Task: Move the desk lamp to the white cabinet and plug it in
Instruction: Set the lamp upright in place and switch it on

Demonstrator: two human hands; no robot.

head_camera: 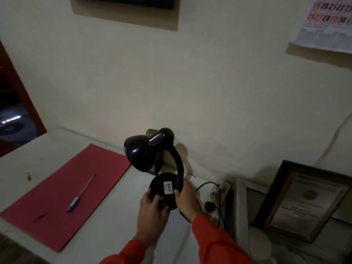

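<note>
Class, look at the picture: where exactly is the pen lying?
In the head view the pen lies on the red sheet, on the white cabinet top, to the left of the lamp.

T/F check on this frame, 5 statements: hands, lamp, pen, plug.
1. Both hands grip the lamp base. True: left hand and right hand hold the desk lamp by its round base.
2. The pen lies on bare cabinet top. False: the pen lies on the red sheet.
3. The lamp is lit. False: its shade is dark.
4. A framed certificate leans at right. True: framed certificate.
5. A black cord runs right of the lamp. True: black cord.
</note>
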